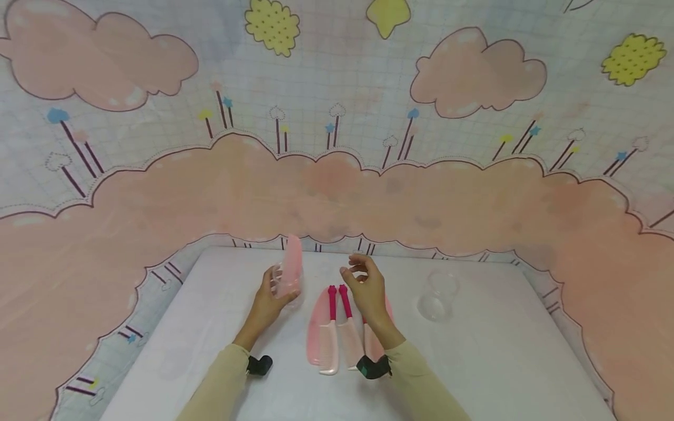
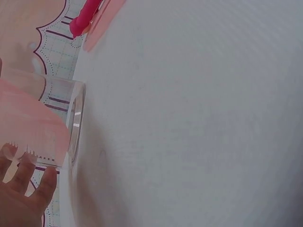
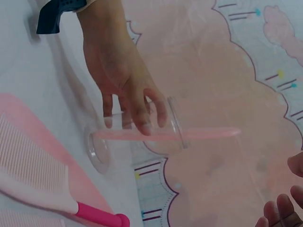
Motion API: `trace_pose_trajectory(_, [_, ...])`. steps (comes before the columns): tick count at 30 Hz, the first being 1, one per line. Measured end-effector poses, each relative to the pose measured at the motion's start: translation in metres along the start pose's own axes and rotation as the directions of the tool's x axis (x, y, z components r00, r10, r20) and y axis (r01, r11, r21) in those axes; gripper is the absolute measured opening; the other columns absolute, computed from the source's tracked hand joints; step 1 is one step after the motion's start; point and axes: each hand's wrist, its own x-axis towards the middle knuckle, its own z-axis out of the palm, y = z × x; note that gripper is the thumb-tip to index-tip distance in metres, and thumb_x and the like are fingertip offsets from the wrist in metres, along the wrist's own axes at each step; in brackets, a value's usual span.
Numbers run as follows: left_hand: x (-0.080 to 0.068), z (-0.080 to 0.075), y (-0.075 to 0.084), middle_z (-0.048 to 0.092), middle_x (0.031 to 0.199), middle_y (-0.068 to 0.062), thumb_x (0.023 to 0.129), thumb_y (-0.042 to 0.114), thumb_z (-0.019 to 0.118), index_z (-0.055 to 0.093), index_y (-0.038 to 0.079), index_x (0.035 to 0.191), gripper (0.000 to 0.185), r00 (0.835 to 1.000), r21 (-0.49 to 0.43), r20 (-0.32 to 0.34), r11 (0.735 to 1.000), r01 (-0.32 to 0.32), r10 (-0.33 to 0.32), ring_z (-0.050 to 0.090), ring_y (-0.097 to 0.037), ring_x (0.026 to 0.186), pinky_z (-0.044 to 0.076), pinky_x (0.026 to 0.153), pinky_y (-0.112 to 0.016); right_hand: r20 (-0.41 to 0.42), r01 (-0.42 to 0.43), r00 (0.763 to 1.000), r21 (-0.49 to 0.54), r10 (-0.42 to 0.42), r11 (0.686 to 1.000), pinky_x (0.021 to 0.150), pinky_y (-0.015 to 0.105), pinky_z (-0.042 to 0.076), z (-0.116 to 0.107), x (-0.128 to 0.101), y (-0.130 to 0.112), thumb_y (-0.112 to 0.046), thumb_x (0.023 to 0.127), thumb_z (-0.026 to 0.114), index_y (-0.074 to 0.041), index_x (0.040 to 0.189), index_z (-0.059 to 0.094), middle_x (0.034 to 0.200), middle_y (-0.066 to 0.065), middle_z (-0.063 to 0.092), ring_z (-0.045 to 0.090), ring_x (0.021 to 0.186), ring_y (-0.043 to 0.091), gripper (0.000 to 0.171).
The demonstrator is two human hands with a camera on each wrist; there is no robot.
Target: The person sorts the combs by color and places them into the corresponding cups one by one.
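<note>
My left hand (image 1: 275,295) grips a clear plastic cup (image 3: 137,135) that stands on the white table (image 1: 474,362). A pale pink comb (image 1: 292,266) stands upright in the cup and sticks out past its rim. The left wrist view shows the cup (image 2: 73,123) with the comb (image 2: 28,123) inside and my fingers (image 2: 33,182) around it. My right hand (image 1: 360,278) hovers to the right of the cup, fingers loosely curled, holding nothing. Below it several pink combs (image 1: 330,339) with magenta handles (image 1: 333,301) lie side by side.
A second clear cup (image 1: 439,295) stands to the right on the table. A pink cartoon cloud backdrop (image 1: 337,193) rises behind the table's far edge. In the right wrist view a comb (image 3: 38,161) lies flat close to the held cup.
</note>
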Motion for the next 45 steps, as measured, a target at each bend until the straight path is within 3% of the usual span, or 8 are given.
trace_pose_trajectory(4, [0.001, 0.000, 0.004, 0.038, 0.152, -0.018, 0.084, 0.034, 0.078, 0.020, 0.016, 0.152, 0.091, 1.000, 0.003, 0.002, 1.000, -0.013, 0.013, 0.039, -0.040, 0.138, 0.036, 0.113, -0.058, -0.018, -0.013, 1.000, -0.017, 0.013, 1.000, 0.080, 0.020, 0.049, -0.014, -0.007, -0.011, -0.005, 0.090, 0.068, 0.001, 0.117, 0.060, 0.109, 0.019, 0.064, 0.061, 0.098, 0.028, 0.029])
trace_pose_trajectory(17, [0.002, 0.000, 0.008, 0.038, 0.152, -0.018, 0.085, 0.033, 0.077, 0.020, 0.015, 0.152, 0.090, 1.000, 0.017, 0.000, 1.000, -0.024, 0.024, 0.039, -0.041, 0.139, 0.035, 0.114, -0.057, -0.028, -0.091, 0.996, -0.073, 0.089, 0.993, 0.082, 0.015, 0.050, -0.043, -0.007, 0.013, -0.006, 0.090, 0.069, 0.001, 0.118, 0.059, 0.113, 0.019, 0.063, 0.063, 0.103, 0.031, 0.030])
trace_pose_trajectory(19, [0.002, 0.000, 0.008, 0.038, 0.152, -0.018, 0.085, 0.034, 0.077, 0.020, 0.015, 0.152, 0.090, 1.000, 0.016, 0.001, 1.000, -0.027, 0.027, 0.038, -0.041, 0.139, 0.035, 0.114, -0.057, -0.029, -0.097, 0.995, -0.100, 0.094, 0.990, 0.083, 0.017, 0.051, -0.047, -0.008, 0.016, -0.007, 0.090, 0.069, 0.001, 0.118, 0.059, 0.113, 0.018, 0.063, 0.064, 0.103, 0.031, 0.031])
trace_pose_trajectory(26, [0.001, -0.001, 0.008, 0.038, 0.153, -0.018, 0.084, 0.034, 0.077, 0.019, 0.014, 0.152, 0.091, 1.000, 0.025, 0.001, 1.000, -0.019, 0.019, 0.038, -0.041, 0.139, 0.035, 0.114, -0.057, -0.048, -0.097, 0.995, -0.169, 0.090, 0.981, 0.090, 0.031, 0.055, -0.057, -0.002, 0.072, -0.015, 0.089, 0.072, -0.007, 0.121, 0.059, 0.117, 0.012, 0.064, 0.064, 0.104, 0.024, 0.035])
trace_pose_trajectory(28, [0.001, 0.000, 0.008, 0.037, 0.153, -0.018, 0.084, 0.035, 0.077, 0.019, 0.013, 0.152, 0.092, 1.000, 0.024, -0.002, 1.000, -0.016, 0.016, 0.038, -0.041, 0.140, 0.035, 0.114, -0.057, -0.047, -0.100, 0.995, -0.202, 0.092, 0.974, 0.092, 0.035, 0.055, -0.060, -0.003, 0.076, -0.016, 0.090, 0.071, -0.006, 0.122, 0.058, 0.118, 0.014, 0.063, 0.064, 0.105, 0.025, 0.036])
trace_pose_trajectory(34, [-0.003, 0.000, 0.005, 0.038, 0.152, -0.019, 0.085, 0.032, 0.077, 0.020, 0.012, 0.152, 0.090, 1.000, 0.016, -0.003, 1.000, -0.018, 0.018, 0.037, -0.041, 0.140, 0.034, 0.115, -0.056, -0.041, -0.156, 0.988, -0.201, 0.151, 0.967, 0.087, 0.027, 0.054, -0.067, -0.009, 0.083, -0.014, 0.089, 0.072, -0.005, 0.123, 0.057, 0.121, 0.018, 0.062, 0.063, 0.106, 0.028, 0.039])
trace_pose_trajectory(40, [-0.002, 0.000, 0.002, 0.038, 0.152, -0.017, 0.084, 0.033, 0.078, 0.019, 0.016, 0.152, 0.091, 1.000, 0.012, 0.001, 1.000, -0.002, 0.002, 0.038, -0.039, 0.141, 0.035, 0.115, -0.055, -0.035, -0.193, 0.981, -0.236, 0.190, 0.953, 0.092, 0.041, 0.055, -0.071, -0.013, 0.091, -0.016, 0.089, 0.071, -0.004, 0.127, 0.055, 0.124, 0.018, 0.060, 0.062, 0.109, 0.030, 0.043])
trace_pose_trajectory(45, [-0.001, 0.000, 0.004, 0.038, 0.152, -0.019, 0.084, 0.031, 0.078, 0.020, 0.014, 0.152, 0.091, 1.000, 0.003, 0.001, 1.000, -0.013, 0.013, 0.038, -0.041, 0.140, 0.035, 0.114, -0.056, -0.036, -0.209, 0.978, -0.256, 0.206, 0.944, 0.092, 0.044, 0.056, -0.074, -0.015, 0.096, -0.014, 0.089, 0.072, -0.002, 0.129, 0.053, 0.126, 0.018, 0.059, 0.061, 0.111, 0.032, 0.046])
